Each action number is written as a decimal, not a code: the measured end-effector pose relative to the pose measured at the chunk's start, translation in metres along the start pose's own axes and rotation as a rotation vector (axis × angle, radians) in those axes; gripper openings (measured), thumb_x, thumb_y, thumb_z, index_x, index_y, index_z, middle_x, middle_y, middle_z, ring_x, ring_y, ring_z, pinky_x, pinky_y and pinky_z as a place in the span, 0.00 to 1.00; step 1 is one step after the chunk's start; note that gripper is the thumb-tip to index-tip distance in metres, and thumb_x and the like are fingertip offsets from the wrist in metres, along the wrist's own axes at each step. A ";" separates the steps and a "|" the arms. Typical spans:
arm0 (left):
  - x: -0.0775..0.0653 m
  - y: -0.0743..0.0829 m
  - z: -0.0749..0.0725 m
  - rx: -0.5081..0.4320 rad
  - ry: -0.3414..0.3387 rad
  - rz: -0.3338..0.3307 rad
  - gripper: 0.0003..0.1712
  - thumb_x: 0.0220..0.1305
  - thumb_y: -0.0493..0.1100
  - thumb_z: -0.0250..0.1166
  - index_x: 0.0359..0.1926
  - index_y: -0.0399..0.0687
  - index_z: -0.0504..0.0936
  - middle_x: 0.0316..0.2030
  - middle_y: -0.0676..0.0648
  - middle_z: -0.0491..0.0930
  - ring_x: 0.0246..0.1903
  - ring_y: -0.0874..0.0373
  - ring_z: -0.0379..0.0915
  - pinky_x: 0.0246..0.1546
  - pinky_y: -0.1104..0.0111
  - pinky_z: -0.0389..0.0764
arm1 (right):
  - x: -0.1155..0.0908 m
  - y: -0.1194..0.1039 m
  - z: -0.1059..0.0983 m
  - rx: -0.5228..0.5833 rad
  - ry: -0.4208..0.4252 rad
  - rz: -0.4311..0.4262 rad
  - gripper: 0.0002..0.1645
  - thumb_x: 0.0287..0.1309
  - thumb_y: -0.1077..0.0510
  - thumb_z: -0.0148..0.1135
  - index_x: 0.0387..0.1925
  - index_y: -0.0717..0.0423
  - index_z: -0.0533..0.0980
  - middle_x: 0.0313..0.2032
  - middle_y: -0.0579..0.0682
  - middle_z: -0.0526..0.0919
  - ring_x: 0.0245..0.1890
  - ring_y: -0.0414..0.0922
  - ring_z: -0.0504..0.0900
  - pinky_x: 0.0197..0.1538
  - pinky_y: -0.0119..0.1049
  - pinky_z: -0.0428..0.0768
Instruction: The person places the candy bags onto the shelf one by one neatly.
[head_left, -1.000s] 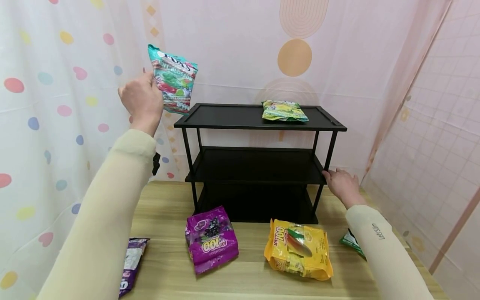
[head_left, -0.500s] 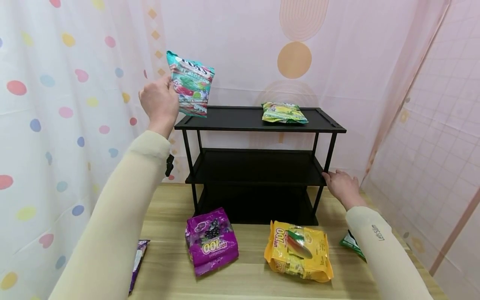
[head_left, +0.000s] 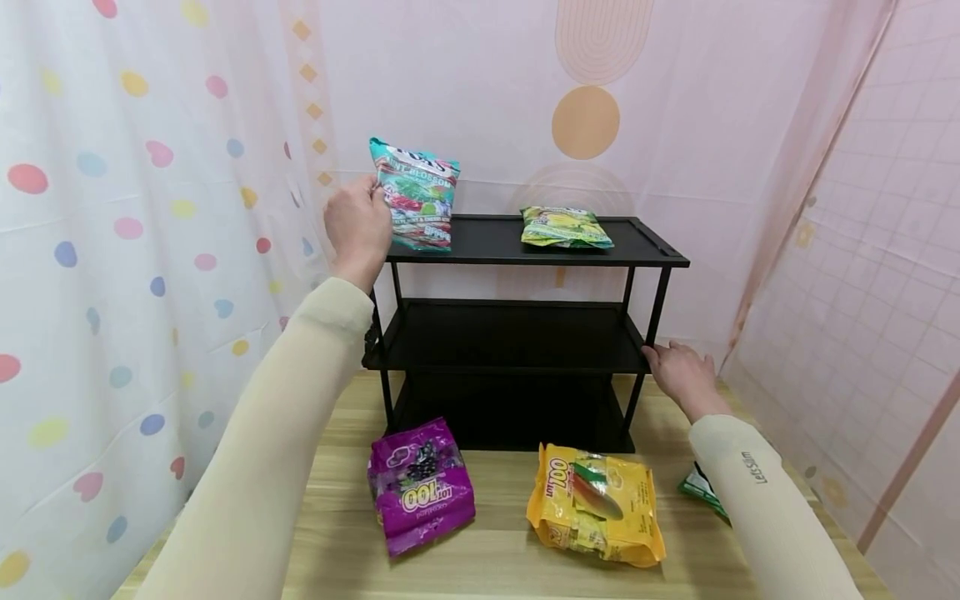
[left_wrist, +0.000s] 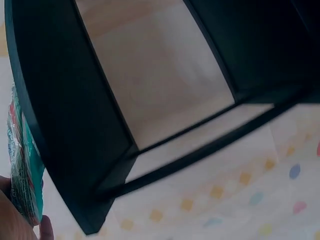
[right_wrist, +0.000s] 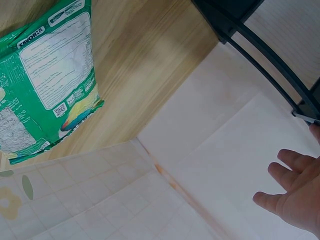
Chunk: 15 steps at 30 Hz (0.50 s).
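Note:
My left hand (head_left: 360, 222) pinches a teal candy bag (head_left: 418, 200) by its left edge, upright, over the left part of the black shelf's top tier (head_left: 487, 242). In the left wrist view, the candy bag (left_wrist: 24, 165) shows edge-on beside the shelf board (left_wrist: 60, 100), with only part of the hand visible. My right hand (head_left: 684, 377) touches the right end of the middle tier, by the post. Its fingers (right_wrist: 295, 167) are extended and spread in the right wrist view. A yellow-green candy bag (head_left: 566, 227) lies on the top tier, right of centre.
On the wooden table (head_left: 495, 575) before the shelf lie a purple grape candy bag (head_left: 422, 487) and a yellow mango candy bag (head_left: 597, 505). A green bag (right_wrist: 52, 80) lies at the right, partly behind my right sleeve in the head view. Curtains (head_left: 150, 275) hang around.
My left hand has moved right and down with the teal candy bag, from left of the shelf to over its top tier. The right hand stays at the shelf's right end.

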<state>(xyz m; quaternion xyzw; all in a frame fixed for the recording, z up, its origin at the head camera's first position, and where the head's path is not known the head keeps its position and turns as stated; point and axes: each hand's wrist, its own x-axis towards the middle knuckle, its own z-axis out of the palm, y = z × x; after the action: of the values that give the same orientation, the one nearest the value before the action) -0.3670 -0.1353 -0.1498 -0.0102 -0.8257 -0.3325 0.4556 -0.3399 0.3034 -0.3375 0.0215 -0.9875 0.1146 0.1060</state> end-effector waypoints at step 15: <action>-0.015 0.007 0.021 -0.006 -0.230 -0.028 0.21 0.79 0.44 0.47 0.42 0.33 0.82 0.36 0.34 0.80 0.36 0.45 0.76 0.41 0.60 0.73 | 0.000 0.000 0.000 0.014 0.000 -0.002 0.35 0.79 0.44 0.32 0.68 0.65 0.67 0.68 0.71 0.62 0.68 0.68 0.60 0.63 0.75 0.49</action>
<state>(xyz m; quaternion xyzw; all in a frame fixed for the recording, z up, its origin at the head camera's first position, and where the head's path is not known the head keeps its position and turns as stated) -0.3720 -0.1139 -0.1654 -0.0380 -0.8715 -0.3381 0.3531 -0.3402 0.3032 -0.3378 0.0234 -0.9867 0.1214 0.1058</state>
